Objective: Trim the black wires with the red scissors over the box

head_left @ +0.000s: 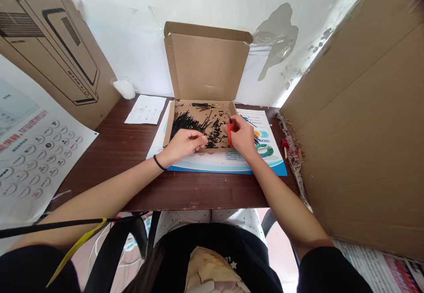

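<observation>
An open cardboard box point(208, 68) stands on the desk with its lid raised. Long black strips point(185, 123) fill its left side, and small black cut pieces point(216, 131) are scattered over the middle and right. My left hand point(187, 143) is at the box's front edge, thumb and fingers pinched together; whatever is between them is too small to make out. Above the right part of the box, my right hand point(243, 135) holds red-handled scissors point(230, 133), their tips pointing up and away. A few more strips with gold-coloured ends point(204, 106) lie at the back of the box.
Under the box lies a printed sheet point(198, 166) on the dark wooden desk point(198, 191). A white paper point(145, 109) and a white bag point(124, 89) are at the back left. Large cardboard point(361, 120) stands along the right; a small red object point(285, 143) is near it.
</observation>
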